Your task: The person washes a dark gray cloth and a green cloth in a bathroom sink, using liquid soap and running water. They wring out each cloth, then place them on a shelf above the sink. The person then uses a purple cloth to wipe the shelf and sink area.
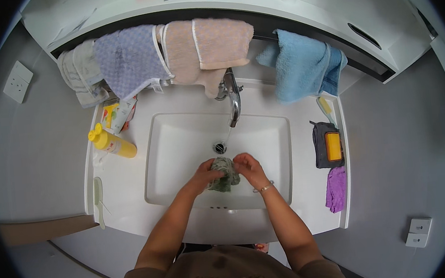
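Over the front part of the white sink (150, 161) I hold a bunched grey-green cloth (225, 178). My left hand (202, 178) is closed round its left side, the thumb lying across the fabric. At the cloth's upper right edge, my right hand (251, 169) has its fingers bent in and closed on the fabric; the fingertips are partly hidden. A bracelet (265, 188) circles my right wrist. Beyond the cloth, a chrome tap (235, 103) lets a thin stream of water fall near the round drain (219, 148).
Towels, lilac (131, 59), peach (214, 44) and blue (303, 65), hang over the counter's back. Yellow bottles (114, 143) and a pale green comb (98, 197) lie left. On the right are a brush (325, 107), a dark cloth (323, 148) with a yellow-orange block (334, 146), and a purple cloth (336, 190).
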The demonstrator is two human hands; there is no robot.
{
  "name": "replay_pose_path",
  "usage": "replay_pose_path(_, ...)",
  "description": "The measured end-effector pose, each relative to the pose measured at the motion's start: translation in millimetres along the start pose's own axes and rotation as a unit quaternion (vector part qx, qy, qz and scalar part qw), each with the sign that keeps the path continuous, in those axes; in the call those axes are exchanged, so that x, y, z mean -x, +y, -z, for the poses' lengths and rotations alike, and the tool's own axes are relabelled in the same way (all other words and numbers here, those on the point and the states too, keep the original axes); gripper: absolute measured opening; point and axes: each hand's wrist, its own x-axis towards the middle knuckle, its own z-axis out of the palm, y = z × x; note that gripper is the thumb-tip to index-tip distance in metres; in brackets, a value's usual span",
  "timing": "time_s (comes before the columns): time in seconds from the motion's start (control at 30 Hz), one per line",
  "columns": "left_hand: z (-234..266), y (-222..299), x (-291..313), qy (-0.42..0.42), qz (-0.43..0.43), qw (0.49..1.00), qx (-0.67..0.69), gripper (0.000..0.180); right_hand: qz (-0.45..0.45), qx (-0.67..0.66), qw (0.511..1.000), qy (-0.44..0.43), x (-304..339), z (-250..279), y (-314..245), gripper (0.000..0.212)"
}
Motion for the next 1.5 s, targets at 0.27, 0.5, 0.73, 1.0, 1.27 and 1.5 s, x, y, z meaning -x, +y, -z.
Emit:
replay_pose_path(0.27,-15,42,24,0.011,-0.027,0.997,0.068,0.028,-0.008,0.145,0.989,-0.027,7,1,39,0.023)
replay_pose_path(0.5,17,32,31,0.093,0.005,0.991,0.099,0.020,-0.132,-0.223,0.966,-0.013,8,19,11,0.033)
replay_pose_path(0.73,16,8,22,0.152,-0.036,0.891,0.426,0.027,-0.192,0.188,0.963,-0.023,-1,34,64,0.030)
replay_pose_path(1.0,24,-63,-17,0.171,-0.031,0.918,0.356,0.028,0.049,-0.020,0.997,0.065,25,-77,43,0.050)
replay_pose_path(1.27,-43,-39,-36,0.190,-0.026,0.919,0.346,0.029,0.033,0.137,0.920,0.367,-39,-51,-4,0.021)
replay_pose_path(1.5,-41,-37,-36,0.178,0.084,0.890,0.411,0.035,0.096,0.356,0.891,0.265,-18,-62,6,0.024)
